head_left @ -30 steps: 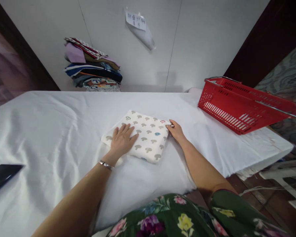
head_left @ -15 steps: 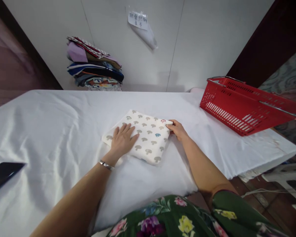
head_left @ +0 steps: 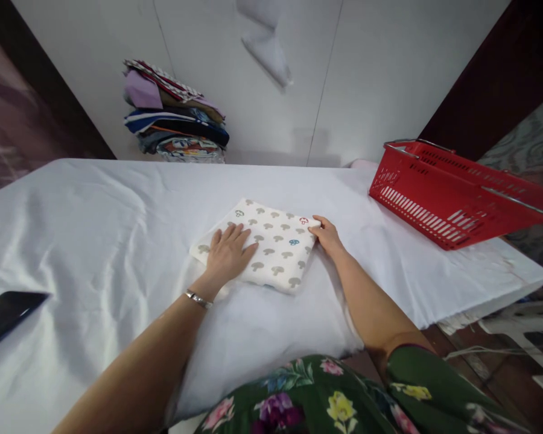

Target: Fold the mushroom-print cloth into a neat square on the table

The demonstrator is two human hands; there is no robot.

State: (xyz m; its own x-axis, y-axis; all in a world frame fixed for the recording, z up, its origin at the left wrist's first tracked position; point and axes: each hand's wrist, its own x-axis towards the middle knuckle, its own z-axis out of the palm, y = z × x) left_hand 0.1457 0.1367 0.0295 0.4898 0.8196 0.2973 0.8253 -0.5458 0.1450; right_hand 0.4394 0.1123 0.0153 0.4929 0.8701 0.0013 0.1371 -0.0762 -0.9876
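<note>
- OK, L hand (head_left: 228,256) lies palm-down on the cloth (head_left: 278,250), left of its middle, fingers a bit spread, thumb angled out to the right.
- R hand (head_left: 328,237) is at the cloth's far right corner, thumb + fingertip pinching it; how the other fingers sit under the edge, can't tell.
- Cloth = white w/ grey mushroom print + a few outlined ones: red near R hand, blue a bit closer to the person, green by the far left edge. Lies flat, askew, btwn both hands, on the white tablecloth (head_left: 113,241).
- Silver-col. bracelet (head_left: 198,299) on L wrist, just off the cloth's near left side.
- Green top (head_left: 317,392) w/ pink, purple + yellow flowers: on the cloth's near side, apart from it.
- Tablecloth spreads all round the cloth, w/ creases esp. to its left.
- Flat black object (head_left: 6,316), partly cut off by the frame: well left of cloth, nearer the person; ID unclear.
- Red basket (head_left: 425,199), slotted sides, metal handles: right of cloth + farther back, well apart.
- Stack of fabrics (head_left: 176,117), mixed cols. (lilac, blue, black, patterned): beyond cloth, off to its left, by the far table edge.
- White paper (head_left: 271,57): up on the pale wall (head_left: 380,78), beyond cloth; blurred, top cut off.
</note>
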